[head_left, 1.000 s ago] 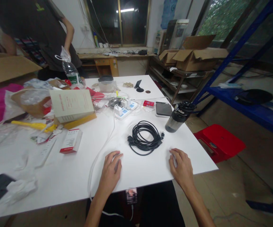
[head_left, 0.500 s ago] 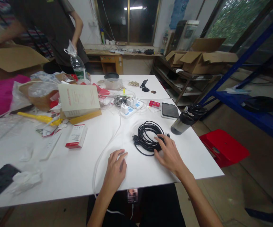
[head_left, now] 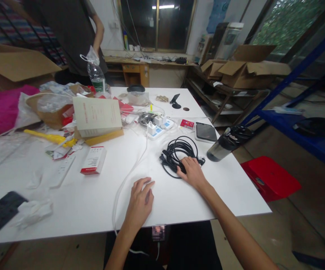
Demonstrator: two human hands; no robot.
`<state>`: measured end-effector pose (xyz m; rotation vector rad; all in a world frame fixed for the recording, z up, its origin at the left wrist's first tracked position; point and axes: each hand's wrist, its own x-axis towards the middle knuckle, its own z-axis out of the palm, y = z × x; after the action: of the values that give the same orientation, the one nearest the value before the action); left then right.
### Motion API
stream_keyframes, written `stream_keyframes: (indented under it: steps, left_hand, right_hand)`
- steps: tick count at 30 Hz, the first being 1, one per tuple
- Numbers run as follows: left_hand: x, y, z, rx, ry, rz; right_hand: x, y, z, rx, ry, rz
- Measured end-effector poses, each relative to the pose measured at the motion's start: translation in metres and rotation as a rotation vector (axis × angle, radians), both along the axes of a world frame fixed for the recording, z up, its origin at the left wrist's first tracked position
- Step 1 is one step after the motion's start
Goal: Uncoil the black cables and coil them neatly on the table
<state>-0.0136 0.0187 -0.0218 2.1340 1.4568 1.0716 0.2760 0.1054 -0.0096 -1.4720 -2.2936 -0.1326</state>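
Observation:
A coil of black cable lies on the white table, with a plug at its left side. My right hand grips the near right part of this coil, its fingers wrapped over the strands and partly hidden by them. Closer to the table's front edge, my left hand rests on the tabletop with bent fingers apart and nothing between them. A white cord runs just left of that hand. Behind the coil sits a white power strip with plugs in it.
To the right of the coil stand a dark tumbler and a tablet-like device. A red-and-white box is on the left, before a cream box and clutter. A red stool stands beyond the right edge. Another person stands at the back left.
My right hand has closed on the black cable coil, whose loops have lifted and shifted slightly. My left hand has barely moved. The view has swung a little to the left.

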Motion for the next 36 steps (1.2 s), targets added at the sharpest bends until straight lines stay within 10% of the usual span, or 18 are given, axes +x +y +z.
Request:
stream_keyframes:
  steps: [12, 18, 24, 36]
  left_hand:
    - [-0.002, -0.001, 0.002, 0.012, -0.101, 0.016]
    - [-0.003, 0.000, 0.003, 0.021, -0.149, -0.018]
    - [-0.006, -0.010, 0.019, -0.062, -0.329, -0.071]
    - [0.039, -0.105, 0.090, -0.682, -0.839, -0.317]
  right_hand:
    - [0.003, 0.027, 0.025, 0.046, 0.325, -0.129]
    - [0.008, 0.013, 0.091, 0.218, 0.693, -0.323]
    - [-0.013, -0.062, 0.158, 0.245, 1.240, -0.229]
    - [-0.078, -0.193, 0.076, -0.300, 1.166, -0.166]
